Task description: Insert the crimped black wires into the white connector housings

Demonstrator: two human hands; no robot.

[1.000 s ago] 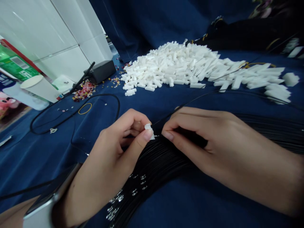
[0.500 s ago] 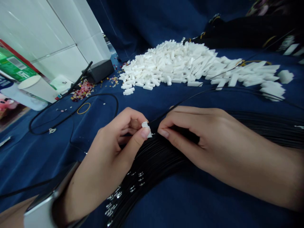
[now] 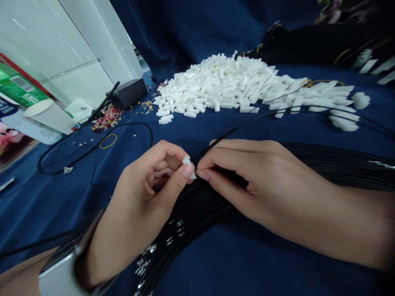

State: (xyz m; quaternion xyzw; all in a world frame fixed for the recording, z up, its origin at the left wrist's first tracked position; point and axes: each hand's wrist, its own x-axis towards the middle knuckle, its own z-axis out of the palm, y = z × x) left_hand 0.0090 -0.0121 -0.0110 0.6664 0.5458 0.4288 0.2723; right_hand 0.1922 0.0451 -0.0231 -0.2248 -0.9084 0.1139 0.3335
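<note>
My left hand (image 3: 145,197) pinches a small white plastic connector (image 3: 188,163) between thumb and forefinger. My right hand (image 3: 247,181) is closed in a pinch on a thin black wire (image 3: 234,130), its fingertips touching the connector. Both hands rest over a thick bundle of black wires (image 3: 197,205) with metal terminals at their ends near my left wrist. A large heap of white connectors (image 3: 228,84) lies further back on the blue cloth (image 3: 123,152).
At the left are a black box (image 3: 128,93), a looped black cable (image 3: 92,146), a yellow rubber band (image 3: 108,141), coloured bits (image 3: 106,118), a white cup (image 3: 49,117) and a green carton (image 3: 17,88). White tiles rise behind.
My right hand's fingertips have closed the small gap and now touch the connector held in my left hand. The view shifted slightly.
</note>
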